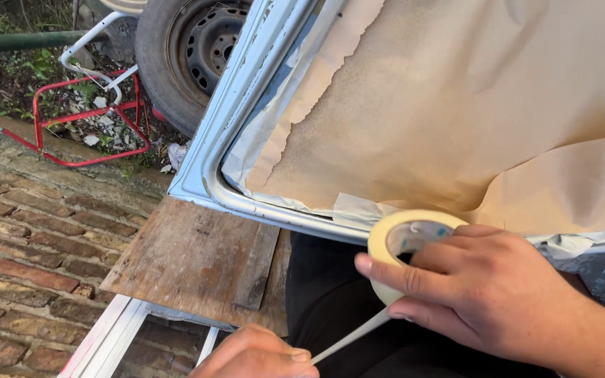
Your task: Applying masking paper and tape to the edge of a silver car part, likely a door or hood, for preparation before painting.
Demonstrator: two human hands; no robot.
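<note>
While the right hand (pixel 491 280) grips the tape roll (pixel 404 241), left hand (pixel 260 357) fingers pinch its strip (pixel 351 336).

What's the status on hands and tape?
Right hand grips masking tape roll. Left hand pinches the pulled strip. Brown masking paper covers the panel; nothing blocking.

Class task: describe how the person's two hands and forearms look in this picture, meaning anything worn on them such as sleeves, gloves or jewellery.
Both hands are bare, without gloves. The right hand shows no ring, watch or sleeve up to the wrist. Only part of the left hand shows, with short nails.
</note>
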